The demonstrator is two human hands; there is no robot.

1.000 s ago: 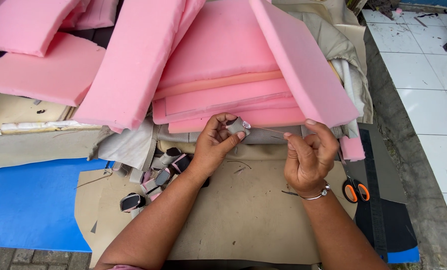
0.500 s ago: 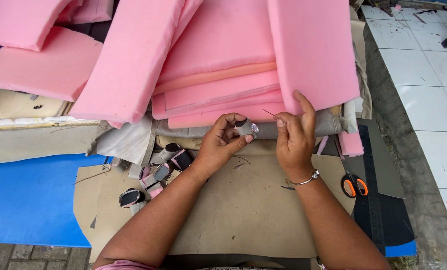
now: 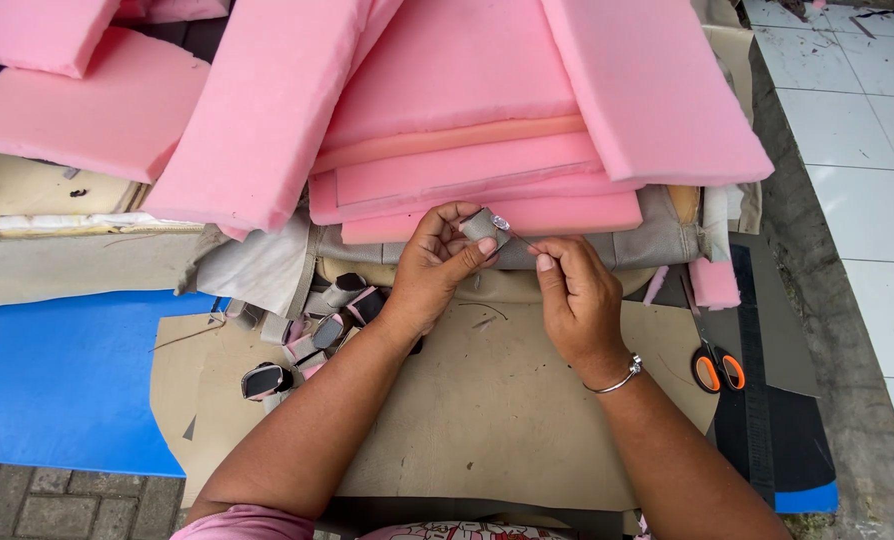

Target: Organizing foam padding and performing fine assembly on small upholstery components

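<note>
Centre of frame: I am watching the left hand [image 3: 429, 268] pinching a small grey fabric-covered piece [image 3: 484, 226] with a shiny metal bit at its tip; its fingers are closing tight around it, thumb on top. It is being held up just in front of the pink foam slabs [image 3: 467, 120], above the tan sheet [image 3: 487, 400] on the bench.

The right hand [image 3: 579, 300] is sitting just beside it, fingers curling shut with thumb and forefinger pressing together, seemingly on a thin thread or needle running toward the piece. It is too fine to name for certain.

Progress, as I am judging it: hand work on this one piece looks to be mid-way, both hands engaged, nothing set down. Left of centre, a loose cluster of small padded pieces [image 3: 312, 335], dark and pink, is lying on the tan sheet; I cannot tell whether they are finished or waiting.

Lower right: orange-handled scissors [image 3: 714, 365] are lying well apart from both hands, untouched. A blue sheet [image 3: 67, 380] is filling the lower left.
</note>
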